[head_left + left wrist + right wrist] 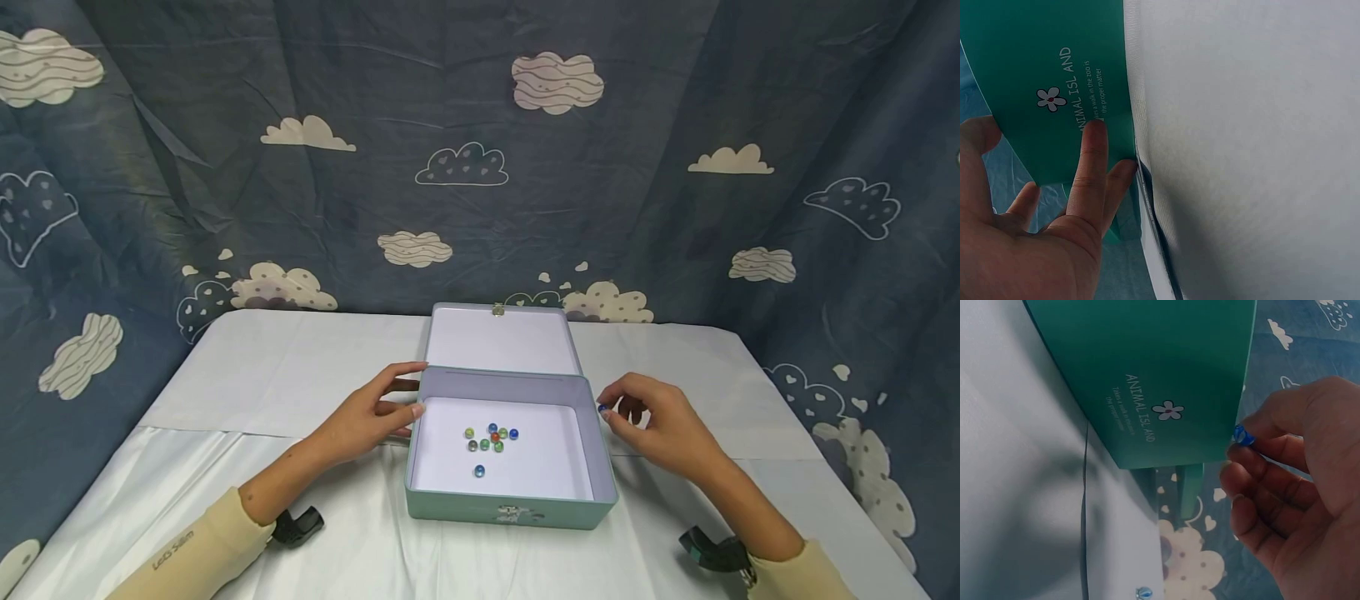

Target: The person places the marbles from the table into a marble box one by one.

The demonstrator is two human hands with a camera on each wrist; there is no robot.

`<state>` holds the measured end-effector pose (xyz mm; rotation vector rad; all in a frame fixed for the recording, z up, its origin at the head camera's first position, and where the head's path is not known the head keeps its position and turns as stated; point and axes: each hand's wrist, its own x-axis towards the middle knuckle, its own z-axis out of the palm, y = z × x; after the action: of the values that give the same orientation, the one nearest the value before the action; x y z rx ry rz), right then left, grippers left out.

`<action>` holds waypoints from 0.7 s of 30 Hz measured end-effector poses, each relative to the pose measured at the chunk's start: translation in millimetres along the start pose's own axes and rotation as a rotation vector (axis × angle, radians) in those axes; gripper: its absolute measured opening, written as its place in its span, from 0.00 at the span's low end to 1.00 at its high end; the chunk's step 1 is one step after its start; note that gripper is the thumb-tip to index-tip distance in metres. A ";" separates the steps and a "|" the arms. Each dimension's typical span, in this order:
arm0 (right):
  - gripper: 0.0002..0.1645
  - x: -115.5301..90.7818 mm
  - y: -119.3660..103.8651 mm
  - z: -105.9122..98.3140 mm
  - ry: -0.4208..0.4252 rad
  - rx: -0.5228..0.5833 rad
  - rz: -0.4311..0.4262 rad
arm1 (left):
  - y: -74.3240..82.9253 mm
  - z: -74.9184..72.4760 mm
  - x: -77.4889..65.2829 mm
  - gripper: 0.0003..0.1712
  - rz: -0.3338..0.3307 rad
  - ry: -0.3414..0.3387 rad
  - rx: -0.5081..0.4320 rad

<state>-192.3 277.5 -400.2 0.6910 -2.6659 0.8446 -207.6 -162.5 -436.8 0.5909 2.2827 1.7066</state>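
Note:
A green tin box (442, 504) stands with its hinged lid (498, 342) laid back. Several glass marbles (484, 445), in green, blue, grey and orange-red, lie on its pale floor. A lone blue marble (479, 472) sits nearer the front wall. My left hand (375, 417) rests on the box's left side, its extended fingers (1088, 165) against the printed wall and the thumb at the rim. Just outside the right rim, my right hand (656, 425) pinches a dark blue marble (1243, 435) between thumb and forefinger, near the top edge.
A white cloth (360, 517) covers the table. On it, at the bottom of the right wrist view, lies another clear-blue marble (1144, 592). Behind hangs a dark blue curtain (360, 208) with cloud prints. Each wrist wears a black camera mount (298, 527).

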 end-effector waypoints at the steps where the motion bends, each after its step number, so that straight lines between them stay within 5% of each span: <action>1: 0.16 -0.1 0.0 0.4 -0.004 0.002 -0.004 | 0.0 0.0 0.0 0.36 -0.001 0.000 0.001; 21: 0.17 -0.1 -7.5 0.8 -0.025 0.033 -0.033 | 1.5 -0.1 -0.1 0.37 0.002 -0.006 -0.012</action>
<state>-188.4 271.7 -397.3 0.7563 -2.6608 0.8790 -207.2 -162.3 -435.4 0.5946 2.2675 1.7155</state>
